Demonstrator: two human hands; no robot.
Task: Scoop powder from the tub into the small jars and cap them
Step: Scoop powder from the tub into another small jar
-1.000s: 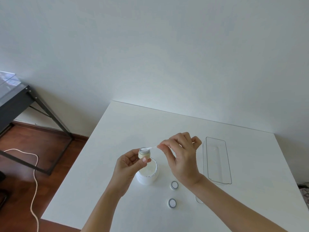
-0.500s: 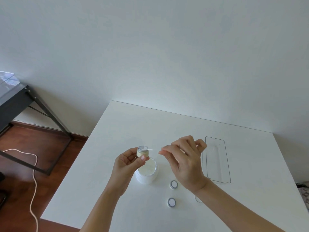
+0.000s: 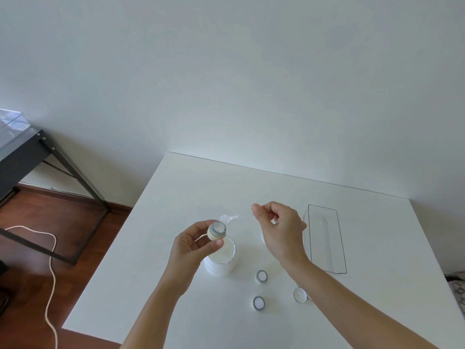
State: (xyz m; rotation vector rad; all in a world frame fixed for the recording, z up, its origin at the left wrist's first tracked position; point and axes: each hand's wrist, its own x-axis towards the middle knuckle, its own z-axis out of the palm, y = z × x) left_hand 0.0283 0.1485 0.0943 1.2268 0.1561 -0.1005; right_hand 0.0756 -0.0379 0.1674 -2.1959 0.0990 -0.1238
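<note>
Two small round caps lie nearest to the person on the white table (image 3: 377, 248): one cap (image 3: 258, 303) close to the near edge, and a second cap (image 3: 261, 276) a little farther, at 12 o'clock from the first. A white lid (image 3: 300, 295) lies at 3 o'clock from them, partly under the right forearm.

Next comes the white tub (image 3: 221, 258), standing upright and open, with pale powder inside. It is at 10 o'clock from the second cap. The left hand (image 3: 191, 245) is above the left rim of the tub. Its thumb and fingers are curled around a small jar (image 3: 216, 230) and grip it. The jar is tilted, so its long axis leans and the open mouth points up and toward the camera; a cream colour shows in its body.

At 3 o'clock from the jar, the right hand (image 3: 279, 227) is lifted over the table with fingers curled and the thumb and forefinger tips together; nothing is seen between them.

At 12 o'clock from the jar, a small clear scoop (image 3: 228, 218) is seen, its handle pointing to 3 o'clock; I cannot tell if it touches the table.

A clear rectangular tray (image 3: 326, 239) lies at 3 o'clock from the right hand, its long axis running from 6 to 12 o'clock.
</note>
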